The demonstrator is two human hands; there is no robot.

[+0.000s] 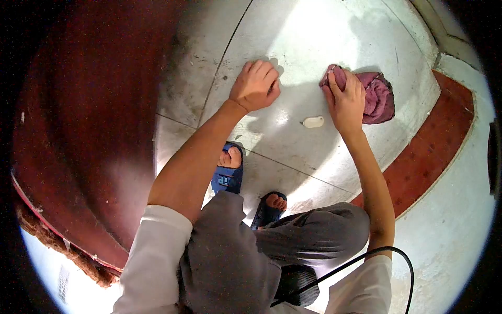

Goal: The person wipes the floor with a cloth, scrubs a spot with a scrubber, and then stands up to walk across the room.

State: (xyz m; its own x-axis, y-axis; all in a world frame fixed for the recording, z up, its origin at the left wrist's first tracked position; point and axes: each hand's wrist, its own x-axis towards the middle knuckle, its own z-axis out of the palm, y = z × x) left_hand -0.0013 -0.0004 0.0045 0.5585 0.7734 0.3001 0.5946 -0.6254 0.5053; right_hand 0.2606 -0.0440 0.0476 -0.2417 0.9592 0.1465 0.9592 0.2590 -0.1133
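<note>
My right hand (pixel 346 102) grips one end of a crumpled purple cloth (pixel 377 99) that lies on the pale floor. The rest of the cloth bunches up to the right of my fingers. To the left, my left hand (pixel 256 86) is curled into a fist low over the floor. Its inner side is hidden, so what it holds, if anything, cannot be seen. Between the two hands, nearer to my body, a small white oval piece (pixel 313 122) with a tiny mark at one end lies flat on the floor.
A large dark red panel (pixel 94 120) fills the left side. A red-brown baseboard strip (pixel 418 152) runs along the pale wall at right. My feet in blue sandals (pixel 227 177) stand below the hands. A black cable (pixel 366 255) loops by my right elbow.
</note>
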